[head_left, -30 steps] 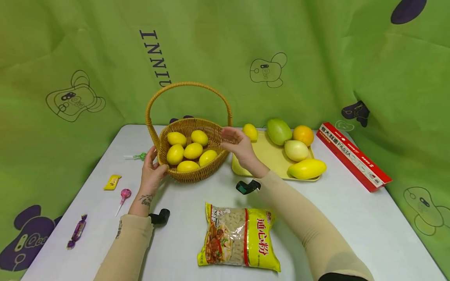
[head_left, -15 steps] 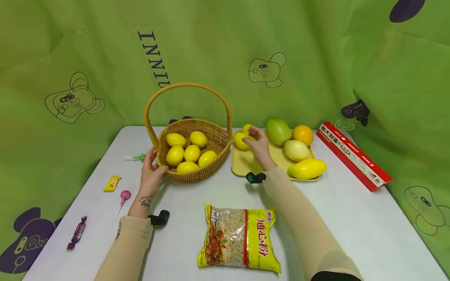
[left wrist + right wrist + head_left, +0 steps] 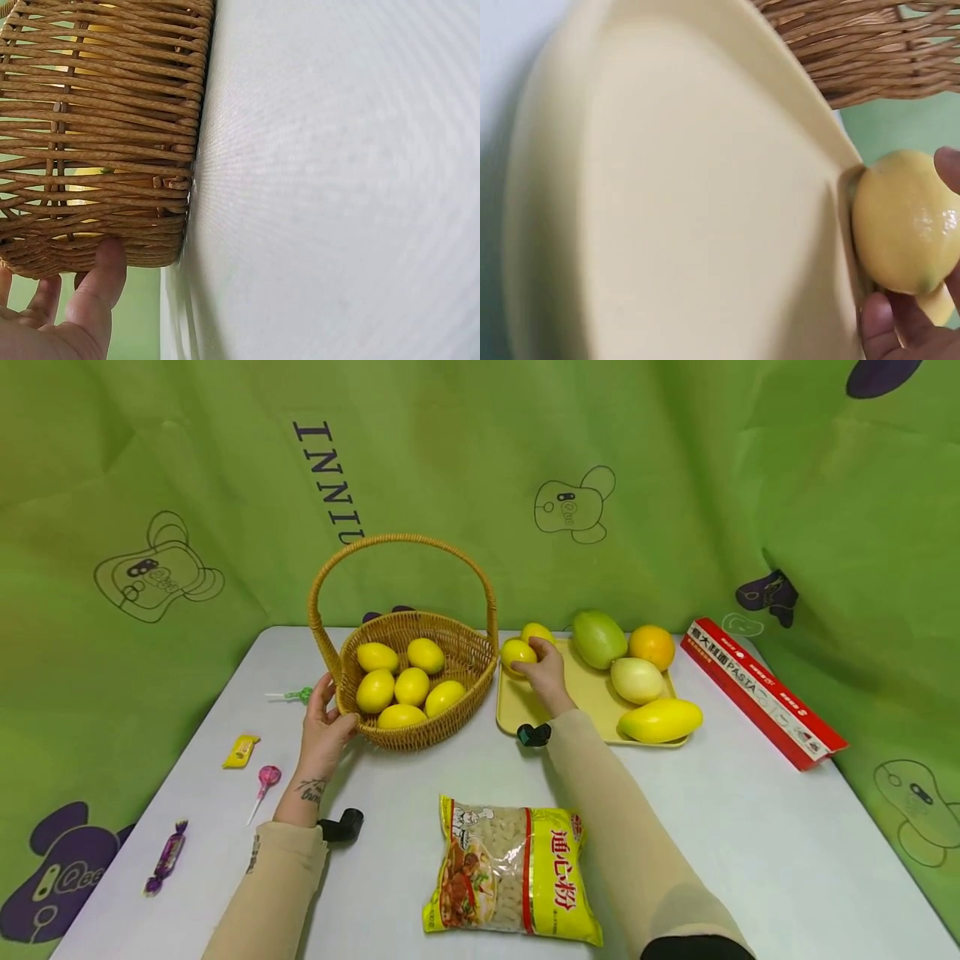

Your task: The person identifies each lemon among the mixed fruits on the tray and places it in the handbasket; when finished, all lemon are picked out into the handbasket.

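My left hand (image 3: pixel 326 735) holds the left side of a wicker basket (image 3: pixel 420 739), its thumb against the weave near the rim. The left wrist view shows the thumb pressing the basket's wall (image 3: pixel 105 142). Several yellow lemons (image 3: pixel 412 686) lie inside the basket. At the back left corner of a pale yellow tray (image 3: pixel 517 718), my right hand (image 3: pixel 549 675) has thumb and fingers round a lemon (image 3: pixel 516 655). In the right wrist view that lemon (image 3: pixel 904 221) sits between thumb and fingertips at the tray's edge. Another lemon (image 3: pixel 537 632) lies just behind it.
The tray also bears a green mango (image 3: pixel 598 639), an orange (image 3: pixel 652 647), a pale round fruit (image 3: pixel 636 681) and a yellow mango (image 3: pixel 662 721). A pasta box (image 3: pixel 765 693) lies right, a macaroni bag (image 3: pixel 513 868) in front. Several sweets, including a pink lollipop (image 3: pixel 267 775), lie left.
My right hand has moved from the basket's right side to the tray, and its fingers have closed round a lemon there. My left hand stays on the basket.
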The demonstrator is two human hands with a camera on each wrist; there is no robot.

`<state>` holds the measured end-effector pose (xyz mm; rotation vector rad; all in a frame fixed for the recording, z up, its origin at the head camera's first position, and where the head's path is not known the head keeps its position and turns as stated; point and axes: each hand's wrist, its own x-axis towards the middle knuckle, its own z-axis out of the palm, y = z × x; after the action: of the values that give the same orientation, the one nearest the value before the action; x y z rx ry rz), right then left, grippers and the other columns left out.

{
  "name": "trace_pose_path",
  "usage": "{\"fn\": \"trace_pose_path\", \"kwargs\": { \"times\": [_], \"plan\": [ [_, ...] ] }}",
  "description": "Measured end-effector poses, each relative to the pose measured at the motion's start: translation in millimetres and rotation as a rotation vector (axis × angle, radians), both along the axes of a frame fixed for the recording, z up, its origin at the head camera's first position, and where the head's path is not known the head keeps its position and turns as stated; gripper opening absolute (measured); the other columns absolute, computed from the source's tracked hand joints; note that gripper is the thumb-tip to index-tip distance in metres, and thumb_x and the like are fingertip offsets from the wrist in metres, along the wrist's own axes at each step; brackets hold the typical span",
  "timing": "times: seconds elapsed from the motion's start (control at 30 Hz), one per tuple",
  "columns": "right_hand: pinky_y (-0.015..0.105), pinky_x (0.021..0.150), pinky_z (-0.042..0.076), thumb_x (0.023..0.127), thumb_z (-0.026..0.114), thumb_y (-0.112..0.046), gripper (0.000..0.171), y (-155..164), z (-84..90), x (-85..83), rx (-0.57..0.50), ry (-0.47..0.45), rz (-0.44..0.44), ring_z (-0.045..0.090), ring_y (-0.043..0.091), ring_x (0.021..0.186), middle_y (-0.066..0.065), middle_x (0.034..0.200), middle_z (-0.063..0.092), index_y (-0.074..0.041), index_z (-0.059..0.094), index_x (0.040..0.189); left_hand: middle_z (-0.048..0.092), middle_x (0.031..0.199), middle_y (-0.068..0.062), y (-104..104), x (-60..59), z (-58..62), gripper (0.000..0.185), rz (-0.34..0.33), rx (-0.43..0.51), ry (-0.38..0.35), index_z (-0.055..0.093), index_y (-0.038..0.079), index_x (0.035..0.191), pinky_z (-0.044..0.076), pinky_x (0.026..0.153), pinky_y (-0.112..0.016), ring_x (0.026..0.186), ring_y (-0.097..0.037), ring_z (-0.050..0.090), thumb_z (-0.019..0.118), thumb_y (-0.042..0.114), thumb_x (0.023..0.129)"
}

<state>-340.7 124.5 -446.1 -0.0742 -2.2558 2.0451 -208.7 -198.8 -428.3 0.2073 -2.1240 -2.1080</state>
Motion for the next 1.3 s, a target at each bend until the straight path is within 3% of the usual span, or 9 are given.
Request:
{"fn": "trace_pose_path", "kwargs": {
  "times": [0.23, 0.43, 0.63, 0.77, 1.0, 1.3],
  "plan": [
    [0.039, 0.104, 0.037, 0.072, 0.068, 0.005, 0.061, -3, -2.9, -2.3, 0.174, 0.016, -0.031, 0.045, 0.030, 0.122, 0.020, 0.133, 0.049, 0.004, 0.047, 0.129, 0.022, 0.150, -0.008, 0, 0.6, -0.1, 0.080, 0.003, 0.001, 0.009, 0.019, 0.027, 0.148, 0.051, 0.066, -0.015, 0.111, -0.024, 0.046, 0.048, -0.006, 0.081],
    [0.041, 0.101, 0.039, 0.072, 0.067, 0.004, 0.059, -2, -1.1, 2.3, 0.201, -0.002, -0.035, 0.046, 0.031, 0.120, 0.020, 0.131, 0.050, 0.003, 0.049, 0.129, 0.022, 0.150, -0.007, 0, 0.0, -1.1, 0.081, 0.002, 0.015, 0.006, 0.019, 0.028, 0.148, 0.051, 0.067, -0.015, 0.115, -0.026, 0.044, 0.048, -0.007, 0.081],
    [0.040, 0.100, 0.040, 0.074, 0.066, -0.001, 0.059, 3, 0.5, 6.1, 0.145, -0.026, -0.015, 0.045, 0.029, 0.119, 0.019, 0.133, 0.047, 0.001, 0.047, 0.131, 0.021, 0.151, -0.006, -1, -0.2, -0.7, 0.081, -0.001, 0.016, -0.003, 0.018, 0.029, 0.148, 0.050, 0.067, -0.015, 0.116, -0.027, 0.042, 0.047, -0.007, 0.081],
    [0.036, 0.093, 0.042, 0.075, 0.066, -0.002, 0.059, 10, 5.5, 11.5, 0.067, -0.026, 0.020, 0.045, 0.026, 0.113, 0.017, 0.133, 0.045, -0.003, 0.048, 0.131, 0.022, 0.150, -0.006, -1, -0.5, -0.8, 0.081, 0.001, 0.020, 0.000, 0.018, 0.030, 0.148, 0.050, 0.067, -0.015, 0.117, -0.027, 0.042, 0.047, -0.007, 0.081],
    [0.020, 0.074, 0.043, 0.076, 0.065, 0.001, 0.059, 25, 21.9, 31.5, 0.023, 0.006, 0.085, 0.043, 0.022, 0.096, 0.013, 0.136, 0.045, -0.004, 0.048, 0.132, 0.021, 0.151, -0.005, -1, -1.8, -2.2, 0.082, -0.002, 0.012, 0.000, 0.018, 0.031, 0.148, 0.050, 0.066, -0.015, 0.115, -0.026, 0.043, 0.048, -0.006, 0.081],
    [0.016, 0.072, 0.048, 0.074, 0.062, 0.011, 0.058, 12, 46.0, 62.1, -0.110, 0.051, 0.203, 0.049, 0.017, 0.093, 0.017, 0.132, 0.045, 0.004, 0.047, 0.129, 0.020, 0.151, -0.006, -2, -2.2, -2.7, 0.082, -0.007, 0.006, 0.004, 0.016, 0.030, 0.148, 0.050, 0.065, -0.015, 0.117, -0.027, 0.041, 0.048, -0.005, 0.082]
  ]
}}
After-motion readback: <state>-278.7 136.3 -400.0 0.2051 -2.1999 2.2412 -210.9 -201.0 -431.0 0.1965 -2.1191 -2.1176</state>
